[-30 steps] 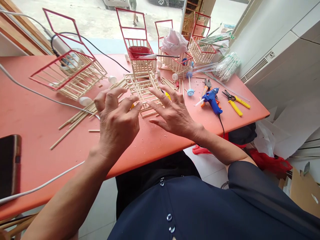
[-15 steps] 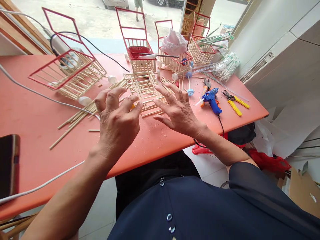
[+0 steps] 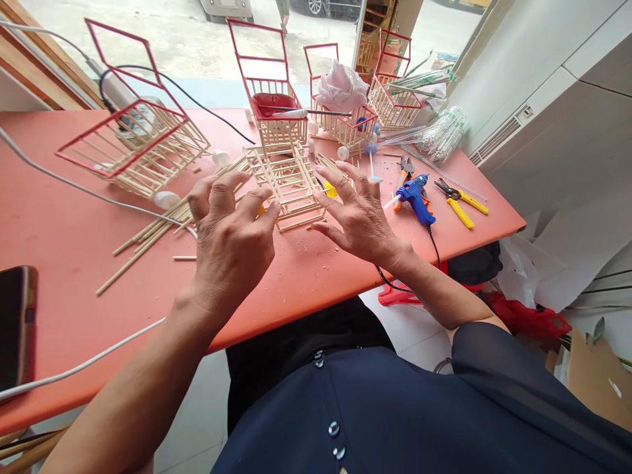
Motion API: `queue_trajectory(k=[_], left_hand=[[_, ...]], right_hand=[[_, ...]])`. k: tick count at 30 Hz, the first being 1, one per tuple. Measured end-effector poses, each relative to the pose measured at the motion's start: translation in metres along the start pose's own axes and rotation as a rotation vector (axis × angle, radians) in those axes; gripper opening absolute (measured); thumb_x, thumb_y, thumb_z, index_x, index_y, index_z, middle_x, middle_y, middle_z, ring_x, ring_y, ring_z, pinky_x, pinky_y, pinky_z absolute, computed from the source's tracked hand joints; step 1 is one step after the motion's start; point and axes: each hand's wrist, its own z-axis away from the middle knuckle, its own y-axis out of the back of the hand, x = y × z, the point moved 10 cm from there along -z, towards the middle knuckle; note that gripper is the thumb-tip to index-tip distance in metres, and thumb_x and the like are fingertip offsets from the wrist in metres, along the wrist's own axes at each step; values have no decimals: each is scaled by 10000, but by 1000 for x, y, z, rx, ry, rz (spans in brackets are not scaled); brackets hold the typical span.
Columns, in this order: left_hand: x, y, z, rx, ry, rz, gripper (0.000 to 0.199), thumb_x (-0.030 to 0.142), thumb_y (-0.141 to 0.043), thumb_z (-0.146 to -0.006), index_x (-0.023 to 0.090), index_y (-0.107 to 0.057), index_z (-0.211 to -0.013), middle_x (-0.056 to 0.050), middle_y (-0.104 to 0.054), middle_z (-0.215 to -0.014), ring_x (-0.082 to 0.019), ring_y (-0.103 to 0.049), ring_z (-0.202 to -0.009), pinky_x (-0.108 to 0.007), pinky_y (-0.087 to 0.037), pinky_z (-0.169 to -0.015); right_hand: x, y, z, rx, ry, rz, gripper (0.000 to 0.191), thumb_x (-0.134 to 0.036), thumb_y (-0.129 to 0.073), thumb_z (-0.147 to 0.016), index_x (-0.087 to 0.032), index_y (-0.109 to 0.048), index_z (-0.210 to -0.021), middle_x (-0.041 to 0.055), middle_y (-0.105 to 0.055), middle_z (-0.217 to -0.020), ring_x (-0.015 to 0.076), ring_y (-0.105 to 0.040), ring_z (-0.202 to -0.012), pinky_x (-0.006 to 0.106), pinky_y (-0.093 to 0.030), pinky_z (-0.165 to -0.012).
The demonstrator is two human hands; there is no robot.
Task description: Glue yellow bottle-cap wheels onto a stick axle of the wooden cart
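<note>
On the table sits a small frame of pale wooden sticks [image 3: 289,174], with slatted sides. My left hand [image 3: 232,224] is at the frame's left side, its fingers arched and apart, thumb and index tips close to the sticks. Whether they touch the frame I cannot tell. A sliver of something yellow shows between that thumb and index finger. My right hand [image 3: 358,214] is spread to the right of the frame, holding nothing visible. Just beyond its fingers lies a yellow piece [image 3: 330,189], partly hidden. Loose wooden sticks [image 3: 143,247] lie left of and behind my left hand.
Several stick carts with red rims, like this tilted cart [image 3: 143,138], line the back. At right are a blue glue gun [image 3: 417,197], yellow-handled pliers [image 3: 464,204] and orange-handled cutters [image 3: 405,168]. A white cable [image 3: 93,187] crosses the left side; a phone [image 3: 17,329] lies there.
My right hand has shifted slightly right, away from the stick frame, uncovering the yellow piece. My left hand and the frame have stayed nearly in place.
</note>
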Motion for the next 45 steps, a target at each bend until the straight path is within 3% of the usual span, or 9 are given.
queue_trajectory(k=[7,12,15,20,25,32,39,42,45], left_hand=[[-4,3,1,34,-6,20,276,86,-596,-913,284,-749,-1031,-28,-768,-1283,-366,-551,-1463,-701,-288,-1271],[2,46,-1,239,-55,122,467,58,-643,-886,282,-762,-1278,-34,-777,-1241,-317,-659,-1348,-584,-507,-1186],[-20,71,-2,382,150,261,274,217,-678,-951,209,-792,-1200,-47,-772,-1143,-286,-713,-1215,-570,-537,-1140],[-65,86,5,653,312,609,177,291,-814,-766,167,-738,-868,26,-662,-776,-150,-654,-751,-404,-605,-828],[-91,69,4,628,397,807,171,255,-820,-704,180,-672,-744,38,-625,-628,-98,-571,-568,-278,-483,-608],[-110,38,2,415,548,1087,423,347,-921,-828,208,-552,-673,49,-492,-587,-94,-525,-596,-257,-524,-657],[-122,42,5,473,621,1107,447,186,-508,-1065,220,-488,-620,43,-359,-502,-108,-322,-474,-279,-389,-504],[-123,46,3,466,578,1065,486,292,-537,-1067,238,-457,-590,44,-344,-470,-117,-333,-452,-301,-409,-500],[-126,50,6,482,550,958,331,317,-650,-972,240,-504,-684,36,-466,-537,-134,-486,-507,-306,-450,-541]], right_hand=[[3,-1,0,29,22,-32,626,-665,-487,-1059,-218,-631,-1473,124,-443,-1749,401,-327,-1627,650,-280,-1266],[11,13,2,98,-2,-99,675,-666,-496,-1058,-229,-561,-1568,130,-492,-1713,375,-378,-1603,620,-309,-1274],[18,27,9,150,-60,-155,588,-599,-484,-1089,-224,-612,-1523,135,-602,-1611,340,-504,-1515,568,-373,-1241],[23,39,25,203,-127,-218,490,-504,-512,-1106,-181,-692,-1426,151,-729,-1438,297,-664,-1348,468,-465,-1138],[9,36,37,216,-122,-257,457,-483,-518,-1112,-180,-708,-1398,130,-760,-1401,266,-700,-1323,411,-471,-1094],[-20,3,41,83,-143,-347,510,-520,-430,-1131,-193,-710,-1403,132,-759,-1411,251,-687,-1350,394,-464,-1078],[-42,-13,33,98,-67,-422,513,-489,-398,-1144,-172,-737,-1361,126,-802,-1300,228,-730,-1244,369,-487,-1051],[-43,-12,32,135,-45,-440,499,-458,-383,-1153,-170,-751,-1330,107,-820,-1242,211,-747,-1182,347,-500,-1009],[-37,-9,31,139,-63,-420,470,-455,-407,-1148,-196,-767,-1306,90,-825,-1183,209,-745,-1141,346,-502,-996]])
